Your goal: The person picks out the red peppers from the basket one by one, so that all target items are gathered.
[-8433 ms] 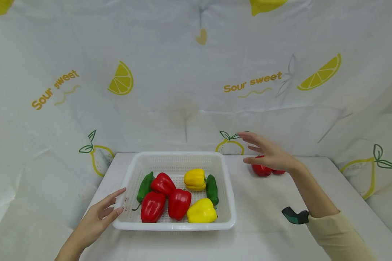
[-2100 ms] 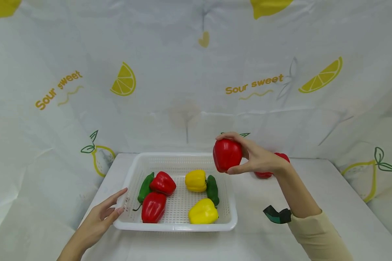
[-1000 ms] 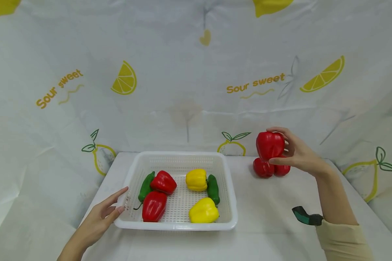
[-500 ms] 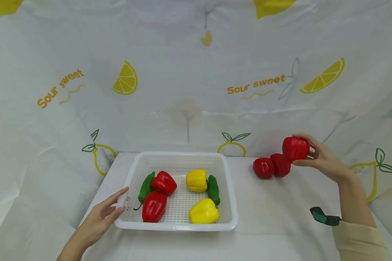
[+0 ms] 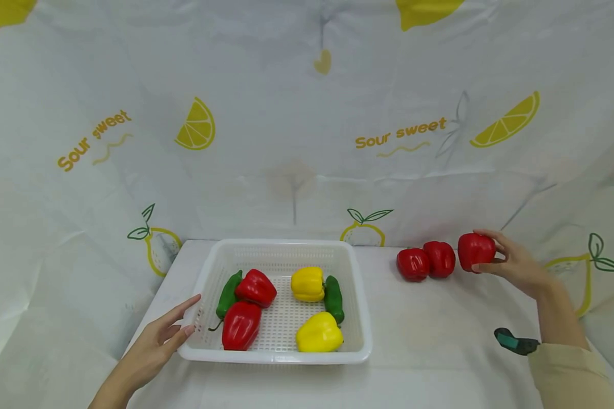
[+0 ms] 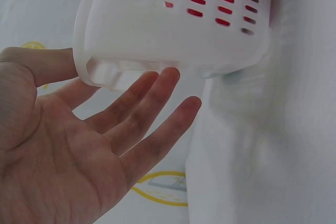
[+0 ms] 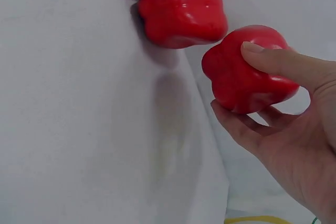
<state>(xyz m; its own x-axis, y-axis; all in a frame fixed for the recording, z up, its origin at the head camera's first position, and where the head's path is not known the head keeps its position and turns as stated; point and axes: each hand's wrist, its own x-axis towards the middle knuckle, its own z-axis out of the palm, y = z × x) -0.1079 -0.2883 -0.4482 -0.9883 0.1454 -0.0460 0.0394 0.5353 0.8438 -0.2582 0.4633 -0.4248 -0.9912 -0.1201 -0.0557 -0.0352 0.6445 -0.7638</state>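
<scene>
My right hand (image 5: 522, 268) holds a red bell pepper (image 5: 476, 251) between thumb and fingers at the right of the head view. In the right wrist view this pepper (image 7: 247, 72) seems just off the table, its shadow below it. Two more red bell peppers, one nearer (image 5: 439, 259) and one farther left (image 5: 413, 264), sit side by side to its left. My left hand (image 5: 150, 346) rests at the left rim of a white plastic basket (image 5: 273, 356), fingers fairly straight. In the left wrist view the rim (image 6: 81, 51) partly hides thumb and index finger.
Inside the basket lie two red bell peppers (image 5: 242, 325), two yellow bell peppers (image 5: 319, 333) and two green peppers (image 5: 333, 299). A white cloth (image 5: 286, 113) with lemon prints hangs behind the white table (image 5: 414, 341).
My right hand took a red bell pepper from the basket and carried it right, past the two others, then lowered it beside them. Another had left the basket before that. My left hand stays put.
</scene>
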